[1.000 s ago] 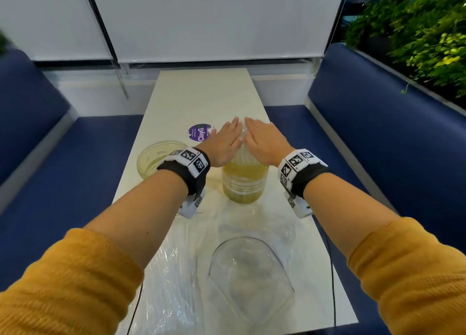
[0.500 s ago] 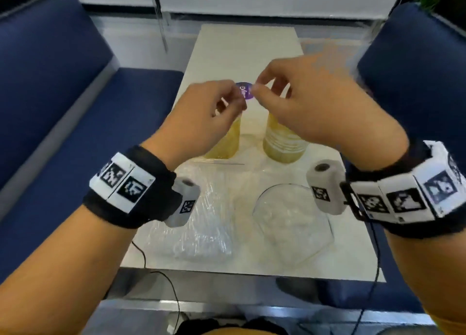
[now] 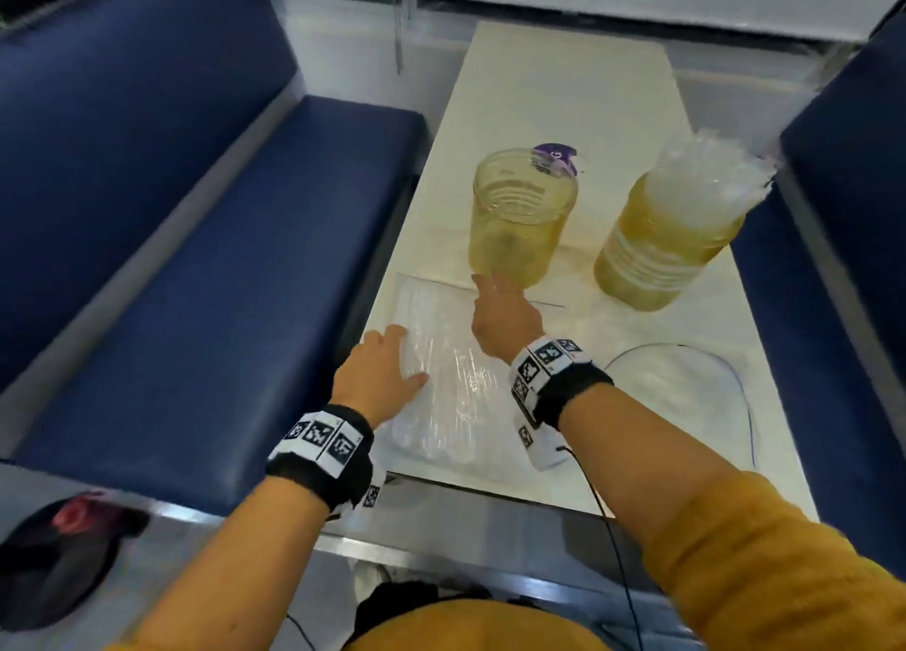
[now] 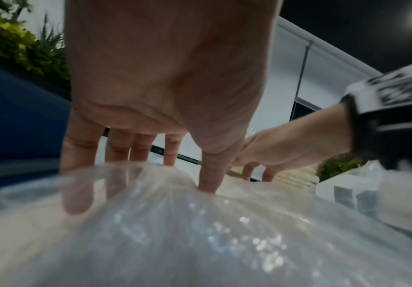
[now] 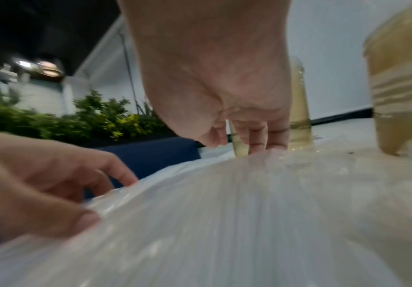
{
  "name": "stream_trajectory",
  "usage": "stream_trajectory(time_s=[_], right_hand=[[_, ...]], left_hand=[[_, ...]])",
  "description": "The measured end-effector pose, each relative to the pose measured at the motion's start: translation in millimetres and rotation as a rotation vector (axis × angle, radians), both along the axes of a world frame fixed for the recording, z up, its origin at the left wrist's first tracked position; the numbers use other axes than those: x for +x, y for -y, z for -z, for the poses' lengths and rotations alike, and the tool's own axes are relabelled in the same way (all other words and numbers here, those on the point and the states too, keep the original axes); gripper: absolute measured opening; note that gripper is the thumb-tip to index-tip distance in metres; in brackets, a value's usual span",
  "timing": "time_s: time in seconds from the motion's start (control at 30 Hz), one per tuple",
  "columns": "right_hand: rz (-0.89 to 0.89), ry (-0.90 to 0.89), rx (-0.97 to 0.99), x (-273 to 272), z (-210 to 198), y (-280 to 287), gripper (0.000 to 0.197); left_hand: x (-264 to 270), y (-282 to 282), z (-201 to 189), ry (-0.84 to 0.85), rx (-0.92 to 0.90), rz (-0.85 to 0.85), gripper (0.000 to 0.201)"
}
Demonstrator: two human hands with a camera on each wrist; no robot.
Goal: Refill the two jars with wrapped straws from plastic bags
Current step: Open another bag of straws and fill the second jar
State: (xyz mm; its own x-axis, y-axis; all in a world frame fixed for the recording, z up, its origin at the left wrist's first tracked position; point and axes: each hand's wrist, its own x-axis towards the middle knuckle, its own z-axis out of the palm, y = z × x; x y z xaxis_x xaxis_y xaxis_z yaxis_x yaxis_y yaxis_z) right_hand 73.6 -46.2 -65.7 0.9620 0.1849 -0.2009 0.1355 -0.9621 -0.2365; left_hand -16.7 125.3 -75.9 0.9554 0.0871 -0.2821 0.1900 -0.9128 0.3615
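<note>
Head view: a clear bag (image 3: 441, 371) of wrapped straws lies flat on the surface (image 3: 564, 86), at its near left. The left hand (image 3: 377, 373) rests spread on the bag's left edge. The right hand (image 3: 505, 319) reaches over the bag's far end, fingers bent down toward it, just before the empty jar (image 3: 519, 214). The full jar (image 3: 671, 229), stuffed with straws, stands to the right, apart from the empty one.

Left wrist view: the thumb (image 4: 209, 174) presses into the film from above while the other fingers (image 4: 79, 182) show through it, so the hand looks to be closing on the bag's edge.

Right wrist view: the right fingers (image 5: 258, 139) curl down onto the far end of the bag; whether they already pinch it I cannot tell.

The bag is probably light, limp and slick, the straws loose inside. It would likely sag if lifted by one end, so hold both ends or grip around the bundle.
</note>
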Motion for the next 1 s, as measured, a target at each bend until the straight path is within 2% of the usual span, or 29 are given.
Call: stream_trajectory(time_s=[0.17, 0.3, 0.4, 0.5, 0.57, 0.67, 0.8, 0.9, 1.0], right_hand=[[0.029, -0.14, -0.129, 24.5, -5.6, 8.8, 0.036], [0.085, -0.083, -0.112, 22.7, -9.5, 10.0, 0.016], [0.056, 0.025, -0.087, 16.9, -34.7, 7.9, 0.02], [0.001, 0.181, -0.008, 5.7, -78.0, 4.3, 0.02], [-0.039, 0.238, 0.061, -3.6, -108.6, -1.0, 0.016], [-0.112, 0.307, 0.129, -17.2, -146.7, -8.5, 0.012], [-0.161, 0.348, 0.2, -32.3, -181.2, -5.6, 0.011], [-0.194, 0.411, 0.264, -41.5, -194.4, 4.3, 0.008], [-0.216, 0.483, 0.354, -51.6, -189.2, 17.3, 0.007]], left_hand=[[-7.8, -14.6, 2.6, 0.012, -0.081, 0.011, 0.07], [-14.7, -26.1, -1.7, -0.018, -0.105, 0.007, 0.071], [-15.7, -28.7, -20.2, 0.02, -0.049, 0.005, 0.057], [-6.6, -22.0, -57.9, 0.342, 0.154, 0.027, 0.04], [3.0, -11.6, -92.7, 0.576, 0.185, 0.088, 0.033], [17.9, 3.1, -142.1, 0.76, 0.274, 0.241, 0.028], [23.9, 14.6, -193.0, 0.596, 0.35, 0.34, 0.028], [17.7, 19.7, -214.8, 0.504, 0.235, 0.327, 0.024], [10.2, 24.4, -216.3, 0.442, 0.117, 0.289, 0.018]])
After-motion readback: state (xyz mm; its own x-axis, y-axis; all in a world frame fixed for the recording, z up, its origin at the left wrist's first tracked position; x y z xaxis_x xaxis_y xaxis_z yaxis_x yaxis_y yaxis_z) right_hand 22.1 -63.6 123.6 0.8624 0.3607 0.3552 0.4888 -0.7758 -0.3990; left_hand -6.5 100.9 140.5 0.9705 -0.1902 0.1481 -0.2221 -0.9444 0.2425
